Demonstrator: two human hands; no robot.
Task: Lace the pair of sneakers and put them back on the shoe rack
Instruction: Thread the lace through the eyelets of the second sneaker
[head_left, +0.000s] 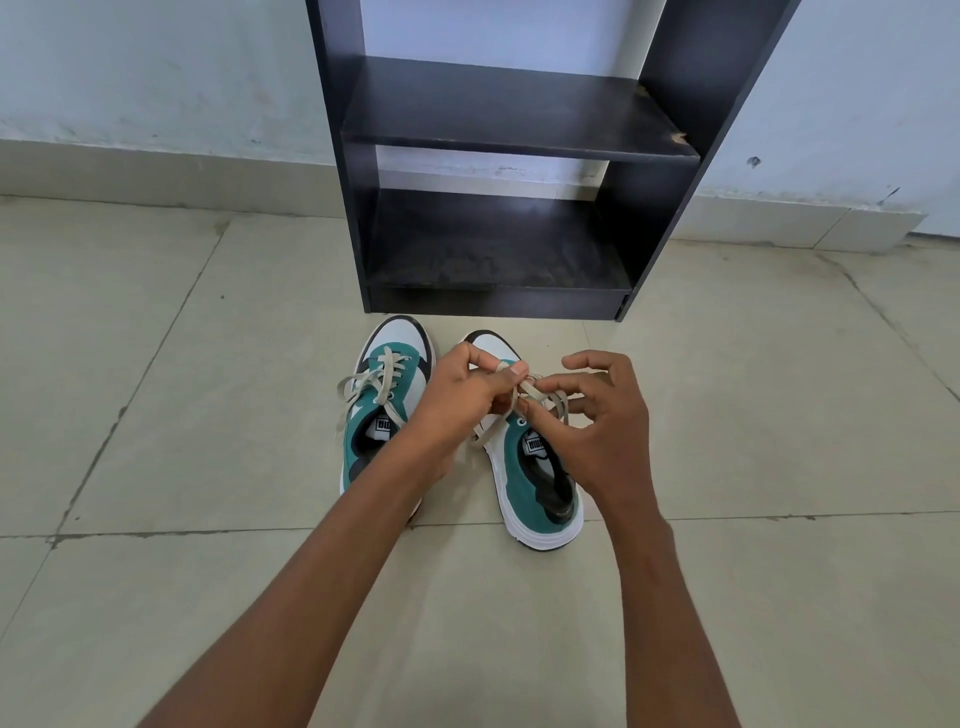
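Two teal, white and black sneakers stand side by side on the tiled floor, toes toward the rack. The left sneaker (382, 410) has its beige lace threaded, with loose ends trailing to the left. Over the right sneaker (535, 483), my left hand (462, 397) pinches a loop of the beige lace (545, 397) between thumb and fingers. My right hand (602, 421) holds the other part of that lace with its fingertips, close to my left thumb. Both hands hide the front eyelets of the right sneaker.
A black shoe rack (519, 150) stands against the pale wall just beyond the sneakers, with a bare bottom shelf (498, 249) and a middle shelf above it. Beige floor tiles (182, 415) stretch to both sides.
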